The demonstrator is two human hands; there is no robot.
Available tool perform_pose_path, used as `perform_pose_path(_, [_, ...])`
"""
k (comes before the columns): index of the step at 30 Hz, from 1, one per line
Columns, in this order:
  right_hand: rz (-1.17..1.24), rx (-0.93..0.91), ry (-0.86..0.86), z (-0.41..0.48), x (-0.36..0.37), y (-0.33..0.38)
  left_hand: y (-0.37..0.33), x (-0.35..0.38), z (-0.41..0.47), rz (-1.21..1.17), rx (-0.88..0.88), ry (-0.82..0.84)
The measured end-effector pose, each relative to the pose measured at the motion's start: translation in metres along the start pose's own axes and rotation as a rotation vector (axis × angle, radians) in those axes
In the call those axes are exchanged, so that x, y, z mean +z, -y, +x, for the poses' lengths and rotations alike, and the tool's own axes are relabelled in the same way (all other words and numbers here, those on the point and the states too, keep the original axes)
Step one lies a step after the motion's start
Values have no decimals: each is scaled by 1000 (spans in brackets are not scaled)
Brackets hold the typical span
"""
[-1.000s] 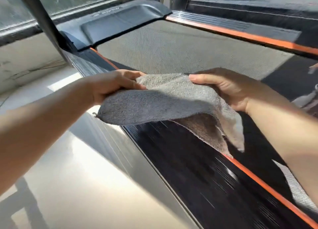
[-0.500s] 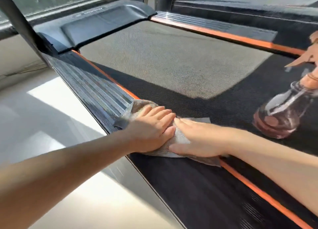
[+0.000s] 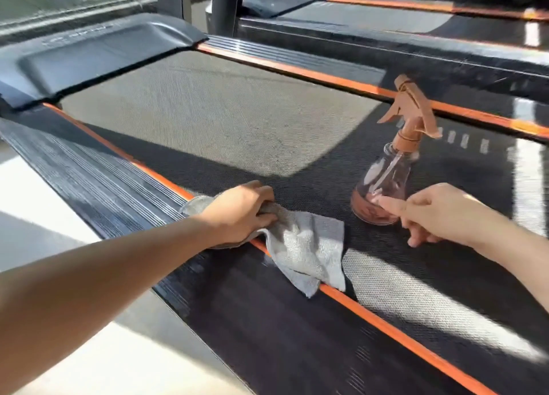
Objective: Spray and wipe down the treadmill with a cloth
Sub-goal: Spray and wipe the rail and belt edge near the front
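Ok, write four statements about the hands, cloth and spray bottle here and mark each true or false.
1. The left hand grips the grey cloth. True.
2. The spray bottle lies on its side. False: it stands upright on the treadmill belt.
3. The right hand holds the bottle by its trigger. False: it is down by the bottle's base, off the trigger.
4. The cloth lies across the orange stripe. True.

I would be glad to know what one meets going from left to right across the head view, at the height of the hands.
Ribbed side rail → left hand → loose end of the grey cloth it grips → spray bottle → right hand.
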State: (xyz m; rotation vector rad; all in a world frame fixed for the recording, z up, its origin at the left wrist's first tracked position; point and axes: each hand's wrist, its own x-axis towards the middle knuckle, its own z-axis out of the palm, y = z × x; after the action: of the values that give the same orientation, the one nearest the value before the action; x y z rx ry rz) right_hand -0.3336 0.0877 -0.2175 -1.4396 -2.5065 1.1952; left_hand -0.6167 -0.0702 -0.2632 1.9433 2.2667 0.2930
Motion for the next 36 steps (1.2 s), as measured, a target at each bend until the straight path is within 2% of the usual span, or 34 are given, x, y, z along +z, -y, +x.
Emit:
perform_pose_path(2, [-43, 32, -232, 10, -8, -3, -4, 2, 3, -56, -40, -63])
perform_pose_path(4, [33, -61, -334, 24, -7, 3, -12, 4, 8, -137, -116, -124])
perform_pose_path(8, [351, -411, -273, 45, 2, 29, -31, -2, 21, -378, -227, -95])
perform_pose_path(11, [404, -599, -332, 58, 2, 41, -41, -8, 26, -648, -263, -13])
perform_pose_path(15, [395, -660, -290, 66, 9, 55, -41, -17, 28, -875, -352, 73])
perform_pose_path(18, [349, -682, -191, 62, 11, 73, -32, -26, 29, -867, -423, 108])
perform_pose_path(21, [11, -701, -131, 58, 5, 97, -9, -36, 28, -770, -574, -81])
perform_pose_path(23, [-233, -680, -13, 59, 8, 110, 12, -45, 22, -778, -645, -205])
perform_pose_path(26, [-218, -540, 198, 63, 26, 116, 35, -58, 11, -884, -685, -334])
perform_pose_path(28, [-166, -472, 247, 65, 39, 118, 43, -65, 5, -962, -687, -390])
perform_pose_path(31, [-187, -483, 248, 67, 53, 130, 55, -80, -2, -1003, -679, -472])
perform_pose_path(36, [-275, -542, 163, 64, 62, 144, 76, -96, -16, -840, -657, -690])
